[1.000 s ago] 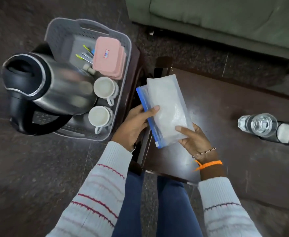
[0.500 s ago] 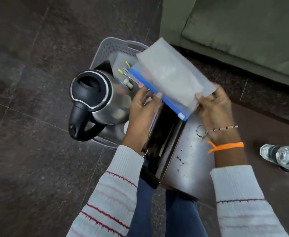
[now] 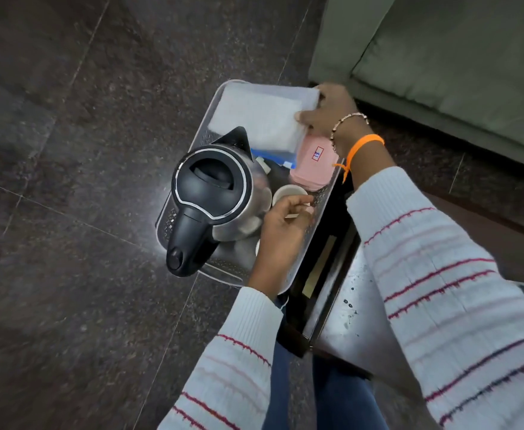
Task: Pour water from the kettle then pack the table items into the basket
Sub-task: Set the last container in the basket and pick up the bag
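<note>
Now | right hand (image 3: 326, 111) fingers pinch bag (image 3: 260, 117) over basket (image 3: 322, 209) | kettle (image 3: 214, 193) alongside | left hand (image 3: 282, 225) fingers loose

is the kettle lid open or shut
Shut. The kettle stands upright in the basket, and its black lid sits flat inside the chrome rim with no gap showing.

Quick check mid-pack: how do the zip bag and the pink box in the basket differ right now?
The zip bag is whitish, soft and flat with a blue strip; the pink box is rigid, with a small label. The bag lies across the far end, pinched by the right hand; the box is untouched, partly under that wrist. Both are in the grey basket.
</note>
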### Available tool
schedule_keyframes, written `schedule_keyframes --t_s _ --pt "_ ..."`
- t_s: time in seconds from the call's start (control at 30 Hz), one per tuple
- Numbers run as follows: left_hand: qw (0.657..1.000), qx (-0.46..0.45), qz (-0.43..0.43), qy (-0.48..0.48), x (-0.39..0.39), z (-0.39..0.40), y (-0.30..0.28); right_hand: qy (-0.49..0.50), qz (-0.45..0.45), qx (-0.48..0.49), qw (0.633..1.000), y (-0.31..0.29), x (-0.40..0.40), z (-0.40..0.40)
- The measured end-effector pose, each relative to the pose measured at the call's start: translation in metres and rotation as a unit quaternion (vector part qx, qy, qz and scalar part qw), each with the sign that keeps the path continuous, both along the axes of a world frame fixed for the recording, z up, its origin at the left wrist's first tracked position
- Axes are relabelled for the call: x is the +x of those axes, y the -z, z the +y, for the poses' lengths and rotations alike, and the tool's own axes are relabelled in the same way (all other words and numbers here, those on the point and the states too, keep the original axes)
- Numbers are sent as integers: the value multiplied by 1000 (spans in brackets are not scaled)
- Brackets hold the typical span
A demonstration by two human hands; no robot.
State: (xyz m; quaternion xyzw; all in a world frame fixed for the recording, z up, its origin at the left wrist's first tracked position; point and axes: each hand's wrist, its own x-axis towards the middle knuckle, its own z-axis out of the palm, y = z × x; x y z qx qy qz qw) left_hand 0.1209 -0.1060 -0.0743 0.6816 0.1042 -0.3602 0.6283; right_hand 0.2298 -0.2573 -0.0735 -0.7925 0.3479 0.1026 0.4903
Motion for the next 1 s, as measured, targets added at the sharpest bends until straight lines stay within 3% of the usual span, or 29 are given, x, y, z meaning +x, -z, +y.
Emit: schedule_keyframes --t_s 0.13,0.37,0.47,0.57,0.7,0.83,1.0 --pt "1000 7 -6 8 6 0 0 -60 -13 -160 985 2 4 6" --pt "1000 10 -1 10 11 0 -3 -90 15 -191 977 10 14 12" --pt "1000 24 4 17 9 2 -3 -161 46 -260 951 16 12 15" --pt "1000 25 1 13 8 3 -2 -168 14 -319 933 12 6 13" --pt "1000 9 -13 -6 8 3 -4 -98 -76 -292 948 -2 -23 9" --pt "999 -3 -42 -28 7 -2 -7 3 -176 -185 967 -16 -74 18" --pt "998 21 -58 -7 -12 -8 -4 83 -153 -95 980 -18 -138 37"
